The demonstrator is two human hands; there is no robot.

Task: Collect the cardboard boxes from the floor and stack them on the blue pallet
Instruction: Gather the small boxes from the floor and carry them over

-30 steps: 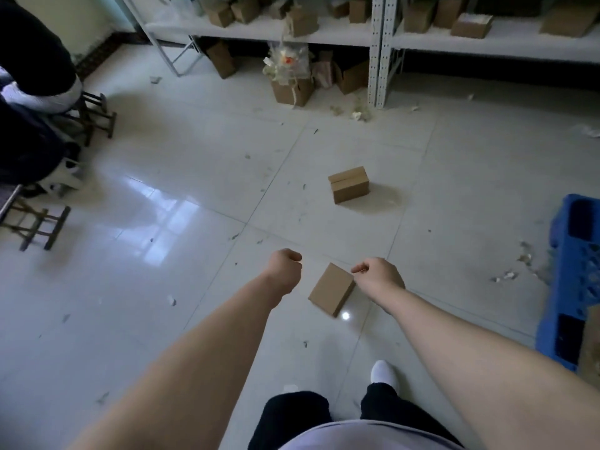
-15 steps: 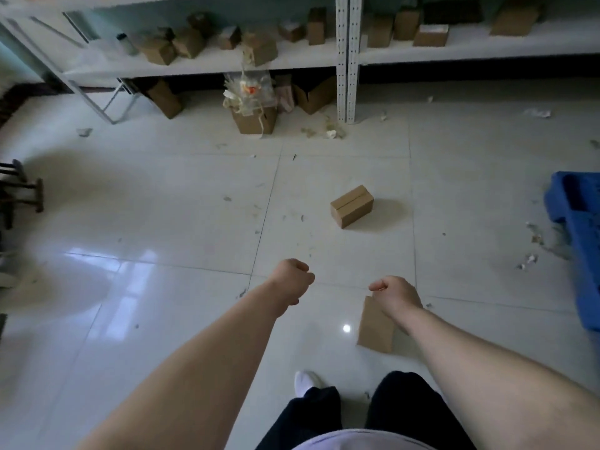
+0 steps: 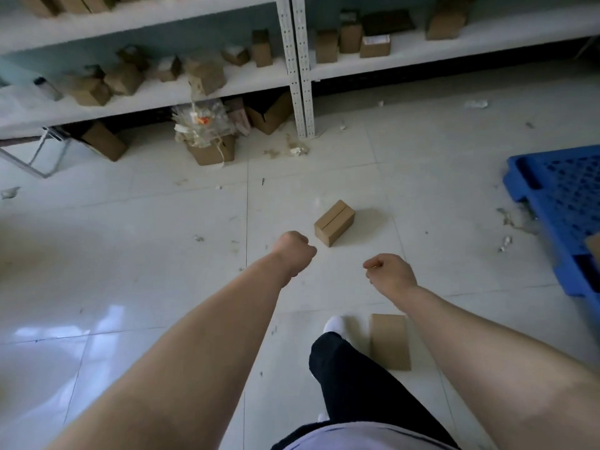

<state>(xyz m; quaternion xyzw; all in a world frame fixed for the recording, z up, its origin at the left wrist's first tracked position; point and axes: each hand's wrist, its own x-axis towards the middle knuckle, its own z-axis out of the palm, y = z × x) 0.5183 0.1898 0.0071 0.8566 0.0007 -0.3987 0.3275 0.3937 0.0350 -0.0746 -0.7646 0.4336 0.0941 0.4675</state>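
Observation:
A small taped cardboard box (image 3: 334,222) sits on the white tile floor just beyond my hands. Nearer to me, a second cardboard box (image 3: 389,341) rests by my white-socked foot, partly covered by my right forearm. The blue pallet (image 3: 565,206) is on the floor at the right edge, with a corner of cardboard (image 3: 594,246) showing on it. My left hand (image 3: 293,248) is a fist holding nothing, just left of the far box. My right hand (image 3: 389,274) has curled fingers, holds nothing, and hovers between the two boxes.
White metal shelving (image 3: 298,69) with several cardboard boxes runs along the back. Below it are an open box stuffed with clear plastic wrap (image 3: 207,141) and more boxes. Scraps of paper litter the floor near the pallet and the shelf post.
The view has advanced toward the shelves. The near box has gone from beside my right hand to below my forearm by my foot. The far box is now close to both hands.

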